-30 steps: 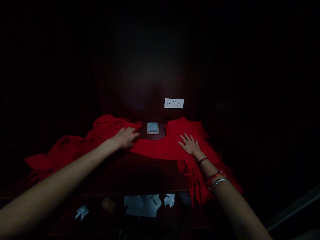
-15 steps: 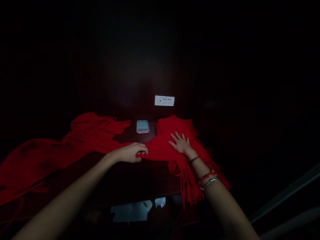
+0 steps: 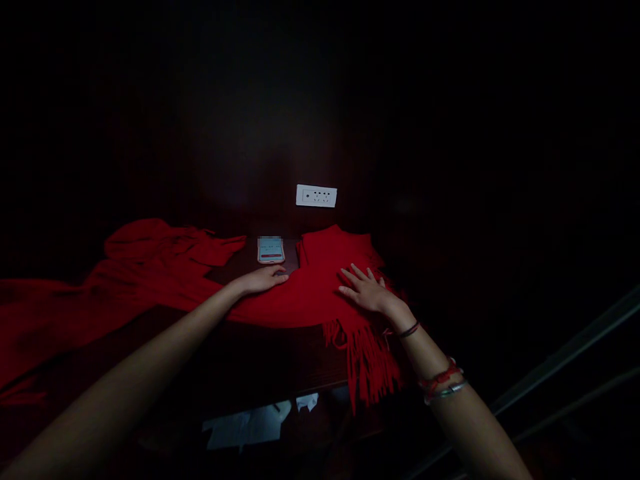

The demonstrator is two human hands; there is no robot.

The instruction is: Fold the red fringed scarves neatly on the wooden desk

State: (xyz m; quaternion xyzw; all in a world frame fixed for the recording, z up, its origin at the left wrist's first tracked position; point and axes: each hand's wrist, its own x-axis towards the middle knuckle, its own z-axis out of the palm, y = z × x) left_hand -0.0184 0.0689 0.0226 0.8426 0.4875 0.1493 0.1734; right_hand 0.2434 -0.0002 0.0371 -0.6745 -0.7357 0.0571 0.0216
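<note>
Darkness fills most of the head view, with a dim wall rising from the back edge of a dark desk and a white socket panel set in it. Red cloth lies along the desk: loosely heaped toward the back left, spreading out past the left of the picture, and narrowing to a flatter band that runs near the front edge to a neater, layered part on the right. Whether it is one piece or several I cannot tell. Its fringe hangs over the front edge, right of centre. A phone rests near the back edge, between heap and layers. Below the front edge are pale sheets and a white scrap.

The left hand is at the band's rear border, fingers slightly bent; whether they pinch any cloth is unclear. The right hand is spread wide, palm down over the layered part.

I judge the fabric light, soft and limp, hard to damage but quick to wrinkle and slide. A flat palm should steady the layers; the band's long borders seem the best hold, since the loose fringe strands could tangle.
</note>
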